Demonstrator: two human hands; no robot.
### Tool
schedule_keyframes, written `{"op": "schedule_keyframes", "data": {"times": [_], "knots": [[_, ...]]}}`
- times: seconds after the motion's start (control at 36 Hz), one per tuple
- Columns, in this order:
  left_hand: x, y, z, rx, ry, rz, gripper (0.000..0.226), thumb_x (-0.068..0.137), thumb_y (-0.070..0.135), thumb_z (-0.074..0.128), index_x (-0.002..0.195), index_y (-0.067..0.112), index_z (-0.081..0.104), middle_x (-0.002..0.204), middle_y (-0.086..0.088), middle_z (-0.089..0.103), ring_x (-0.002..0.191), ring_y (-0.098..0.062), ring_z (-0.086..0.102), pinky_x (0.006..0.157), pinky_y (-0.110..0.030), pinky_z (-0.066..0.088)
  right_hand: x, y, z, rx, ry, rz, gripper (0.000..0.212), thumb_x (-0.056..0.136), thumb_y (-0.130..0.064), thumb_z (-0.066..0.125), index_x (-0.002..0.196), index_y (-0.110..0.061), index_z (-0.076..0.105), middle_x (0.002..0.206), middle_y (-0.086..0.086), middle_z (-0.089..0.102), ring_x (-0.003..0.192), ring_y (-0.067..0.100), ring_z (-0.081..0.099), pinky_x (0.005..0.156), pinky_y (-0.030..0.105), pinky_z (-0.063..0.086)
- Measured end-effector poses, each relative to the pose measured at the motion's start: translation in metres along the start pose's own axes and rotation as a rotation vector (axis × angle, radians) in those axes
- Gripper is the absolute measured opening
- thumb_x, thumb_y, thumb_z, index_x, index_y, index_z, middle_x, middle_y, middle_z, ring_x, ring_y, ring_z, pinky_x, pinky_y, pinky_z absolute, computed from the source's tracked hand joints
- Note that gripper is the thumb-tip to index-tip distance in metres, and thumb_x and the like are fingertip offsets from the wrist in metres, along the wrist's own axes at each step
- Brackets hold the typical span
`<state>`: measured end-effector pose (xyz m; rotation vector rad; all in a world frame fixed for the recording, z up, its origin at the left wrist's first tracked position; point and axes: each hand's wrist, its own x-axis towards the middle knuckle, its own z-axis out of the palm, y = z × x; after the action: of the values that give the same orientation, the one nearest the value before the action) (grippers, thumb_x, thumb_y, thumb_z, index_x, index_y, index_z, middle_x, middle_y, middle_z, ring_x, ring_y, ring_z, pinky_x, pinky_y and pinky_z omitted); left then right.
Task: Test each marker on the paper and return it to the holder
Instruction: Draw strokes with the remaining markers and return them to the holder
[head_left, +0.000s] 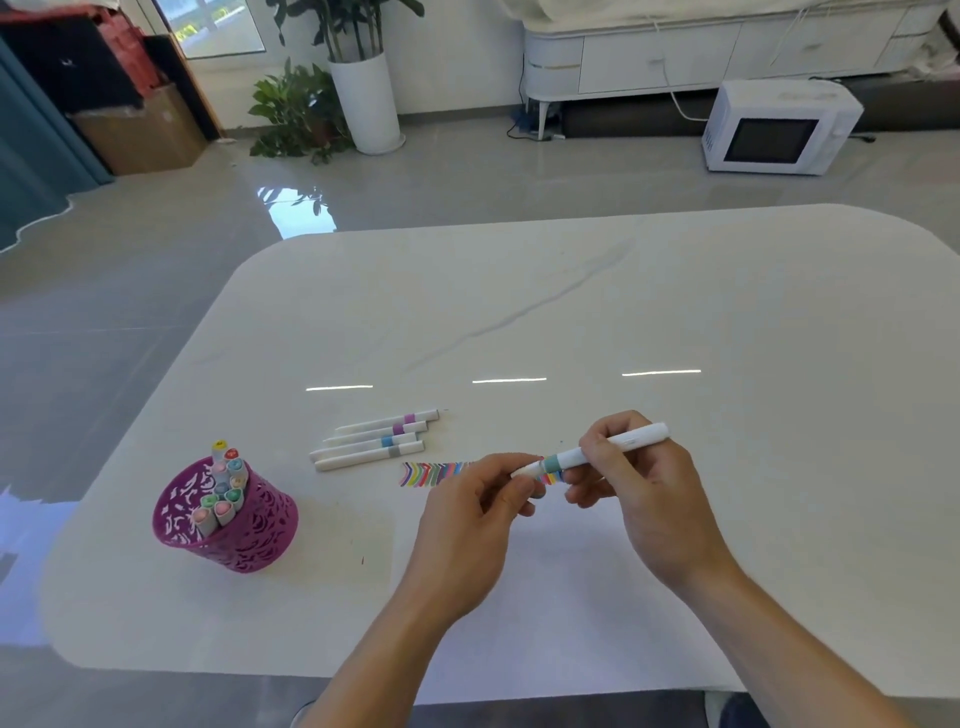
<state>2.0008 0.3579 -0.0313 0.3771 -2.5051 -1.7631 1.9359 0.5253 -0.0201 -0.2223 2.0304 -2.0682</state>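
White table (675, 291): purple holder (244, 535), four markers (371, 439), paper (545, 571)

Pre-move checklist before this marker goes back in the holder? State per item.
1. Marker held: ok. The right hand grips the barrel of the white marker with the teal band.
2. Cap seated: cannot tell. The left hand fingers pinch the cap end; the joint is partly hidden.
3. Test stroke made for this marker: cannot tell. The coloured strokes run in a row on the paper, their right end hidden behind the hands.
4. Holder upright and reachable: ok. The purple holder stands at the left, clear of the hands.
5. Room in the holder: ok. Markers fill its far side; the near side looks free.
6. Markers left to test: not ok. Four loose markers lie on the table.
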Motion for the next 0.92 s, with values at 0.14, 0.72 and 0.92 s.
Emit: {"op": "schedule_keyframes", "data": {"times": [0.14,0.72,0.92], "knots": [[-0.001,0.003,0.0,-0.011,-0.004,0.021,0.021,0.103,0.02,0.054,0.105,0.033,0.07,0.087,0.011,0.07,0.079,-0.007,0.068,0.071,-0.015,0.052,0.001,0.002,-0.001,0.003,-0.05,0.03,0.016,0.102,-0.016,0.065,0.092,-0.003,0.066,0.078,0.012,0.076,0.066,0.026,0.072,0.062,0.026,0.057],[-0.002,-0.001,-0.008,-0.124,-0.065,-0.127,0.024,0.1,0.011,0.058,0.087,0.016,0.077,0.075,-0.002,0.074,0.065,-0.016,0.07,0.064,-0.022,0.054,0.002,0.007,-0.001,0.058,-0.13,0.147,0.02,0.099,-0.016,0.067,0.094,0.004,0.066,0.077,0.017,0.074,0.063,0.026,0.07,0.062,0.029,0.058],[-0.004,0.003,-0.022,-0.394,-0.168,-0.281,0.023,0.099,0.016,0.061,0.088,0.007,0.079,0.082,-0.013,0.071,0.073,-0.024,0.069,0.068,-0.029,0.056,0.001,0.007,0.005,0.094,-0.181,0.22,0.028,0.1,-0.027,0.065,0.094,0.0,0.07,0.079,0.014,0.073,0.065,0.025,0.068,0.063,0.028,0.057]]}}
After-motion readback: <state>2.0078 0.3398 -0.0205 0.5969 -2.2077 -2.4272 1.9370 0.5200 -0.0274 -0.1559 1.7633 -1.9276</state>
